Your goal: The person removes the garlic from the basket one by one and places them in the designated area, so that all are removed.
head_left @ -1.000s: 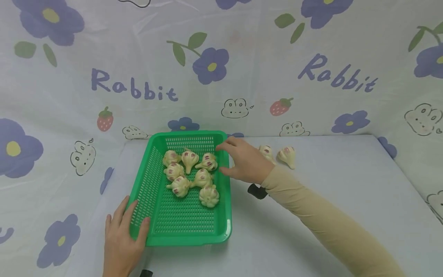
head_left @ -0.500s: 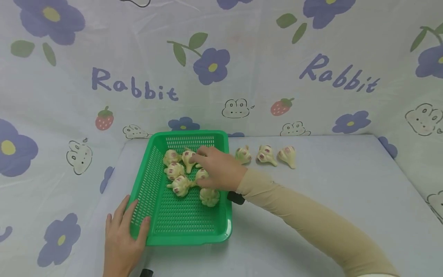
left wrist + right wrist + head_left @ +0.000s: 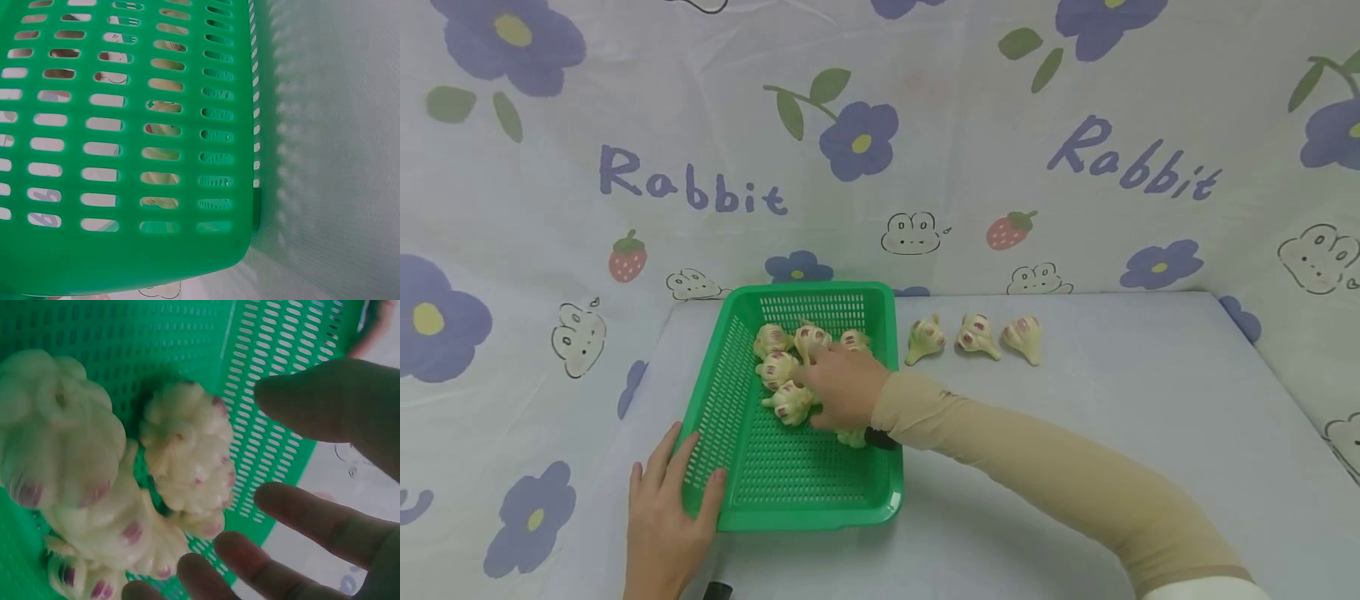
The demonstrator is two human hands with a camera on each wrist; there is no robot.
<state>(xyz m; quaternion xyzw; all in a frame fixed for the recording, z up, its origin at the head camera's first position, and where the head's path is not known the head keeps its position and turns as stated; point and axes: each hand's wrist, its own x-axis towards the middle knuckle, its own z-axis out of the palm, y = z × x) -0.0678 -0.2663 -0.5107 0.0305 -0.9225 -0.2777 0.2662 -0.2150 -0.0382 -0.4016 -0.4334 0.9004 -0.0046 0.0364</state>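
A green plastic basket (image 3: 811, 522) with slotted walls holds several garlic bulbs (image 3: 792, 403), cream with purple marks. My left hand (image 3: 664, 512) rests at its near left corner, fingers spread along the rim. The left wrist view shows only the basket's slotted wall (image 3: 125, 250), with pale bulbs behind the slots. My right hand (image 3: 847, 385) is inside the basket over the bulbs on the right side, hiding some of them. In the right wrist view its fingers (image 3: 325, 519) and thumb are spread apart, with a garlic bulb (image 3: 187, 447) just beyond the fingertips and nothing gripped.
To the right of the basket, three more garlic bulbs (image 3: 977, 336) lie in a row on the white table (image 3: 1112, 433). A patterned cloth (image 3: 970, 133) with flowers and the word Rabbit hangs behind the table.
My right hand has moved left and down from over the basket's right rim to the bulbs inside, uncovering the three bulbs on the table. The left hand stays at the corner.
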